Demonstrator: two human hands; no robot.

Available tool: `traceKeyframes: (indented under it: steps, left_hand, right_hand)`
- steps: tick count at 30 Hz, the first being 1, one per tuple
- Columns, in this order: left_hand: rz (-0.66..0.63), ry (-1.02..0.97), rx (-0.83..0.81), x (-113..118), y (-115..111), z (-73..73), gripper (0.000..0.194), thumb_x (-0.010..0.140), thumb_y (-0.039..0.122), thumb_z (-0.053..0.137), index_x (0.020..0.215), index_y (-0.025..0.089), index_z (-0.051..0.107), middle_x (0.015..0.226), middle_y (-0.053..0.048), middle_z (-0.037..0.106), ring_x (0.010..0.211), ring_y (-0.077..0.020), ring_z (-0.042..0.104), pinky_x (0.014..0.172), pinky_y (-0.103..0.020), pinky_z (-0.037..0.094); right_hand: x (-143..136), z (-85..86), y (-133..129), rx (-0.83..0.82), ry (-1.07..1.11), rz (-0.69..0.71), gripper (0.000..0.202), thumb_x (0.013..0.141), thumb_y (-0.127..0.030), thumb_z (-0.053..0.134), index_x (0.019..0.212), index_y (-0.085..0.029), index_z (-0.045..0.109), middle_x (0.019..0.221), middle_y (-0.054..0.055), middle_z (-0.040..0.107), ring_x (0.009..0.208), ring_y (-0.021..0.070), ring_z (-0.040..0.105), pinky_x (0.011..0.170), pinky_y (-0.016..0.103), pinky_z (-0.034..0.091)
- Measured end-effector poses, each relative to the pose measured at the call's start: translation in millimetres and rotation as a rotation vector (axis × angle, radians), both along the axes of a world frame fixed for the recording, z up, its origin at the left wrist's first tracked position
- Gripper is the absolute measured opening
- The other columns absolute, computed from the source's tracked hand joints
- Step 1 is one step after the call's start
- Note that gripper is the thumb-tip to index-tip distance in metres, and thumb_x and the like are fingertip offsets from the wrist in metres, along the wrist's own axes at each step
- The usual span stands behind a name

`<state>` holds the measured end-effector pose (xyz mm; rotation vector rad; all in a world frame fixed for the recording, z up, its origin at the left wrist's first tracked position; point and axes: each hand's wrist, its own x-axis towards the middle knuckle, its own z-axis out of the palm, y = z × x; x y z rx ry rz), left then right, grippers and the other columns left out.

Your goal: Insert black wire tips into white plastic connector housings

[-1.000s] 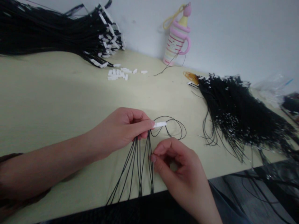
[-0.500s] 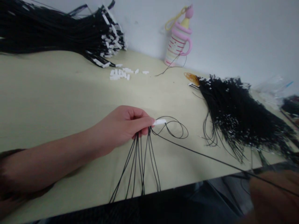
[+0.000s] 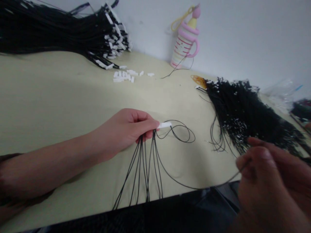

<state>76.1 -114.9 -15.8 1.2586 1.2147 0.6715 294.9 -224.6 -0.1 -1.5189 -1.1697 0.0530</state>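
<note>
My left hand (image 3: 132,129) pinches a white tag (image 3: 165,125) and several thin black cords (image 3: 139,168) near the middle of the table. The cords hang down over the table's front edge, and a small loop of cord curls out to the right of the tag. One black cord (image 3: 179,184) sags from beside the tag to my right hand (image 3: 269,181), whose fingers are closed on it at the lower right, slightly blurred.
A large bundle of black cords with white tags (image 3: 60,32) lies at the back left, loose white tags (image 3: 122,76) beside it. A pink and white cup (image 3: 182,45) stands by the wall. Another black bundle (image 3: 250,113) and a clear plastic bag (image 3: 282,92) are at the right.
My right hand has moved up and further into view. The cord between my hands has gone from taut and straight to slack. My left hand has barely shifted.
</note>
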Motion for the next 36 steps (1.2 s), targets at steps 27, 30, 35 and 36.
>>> traceKeyframes:
  steps: [27,30,35,36]
  left_hand:
    - [-0.012,0.009,-0.003,0,0,-2.5,0.034,0.081,0.037,0.061,0.053,0.018,0.057,0.046,0.005,0.046,0.042,-0.0066,0.031,0.040,-0.021,0.022]
    - [0.000,0.008,0.008,1,0,-2.2,0.033,0.080,0.033,0.061,0.051,0.018,0.056,0.043,0.005,0.045,0.040,-0.0064,0.030,0.038,-0.021,0.021]
    - [-0.006,0.017,0.023,0,1,-2.6,0.033,0.079,0.035,0.061,0.051,0.018,0.056,0.046,0.004,0.047,0.042,-0.0070,0.032,0.040,-0.021,0.023]
    - [-0.007,0.026,0.016,-1,1,-2.9,0.033,0.079,0.036,0.061,0.052,0.018,0.056,0.046,0.004,0.047,0.042,-0.0072,0.031,0.039,-0.021,0.021]
  right_hand:
    - [-56,-27.5,30,-0.221,-0.156,0.373,0.016,0.080,-0.015,0.058,0.065,-0.017,0.063,0.051,-0.005,0.048,0.044,0.0069,0.039,0.046,0.021,0.037]
    - [-56,-28.4,30,-0.202,-0.176,0.369,0.015,0.080,-0.014,0.058,0.066,-0.017,0.063,0.052,-0.005,0.049,0.044,0.0068,0.038,0.045,0.021,0.036]
    - [-59,-30.1,31,-0.159,-0.211,0.370,0.016,0.081,-0.012,0.058,0.066,-0.015,0.062,0.054,-0.004,0.049,0.047,0.0063,0.040,0.045,0.019,0.034]
    - [-60,-30.5,32,-0.156,-0.221,0.371,0.015,0.081,-0.011,0.058,0.067,-0.015,0.063,0.055,-0.004,0.050,0.047,0.0064,0.041,0.046,0.020,0.034]
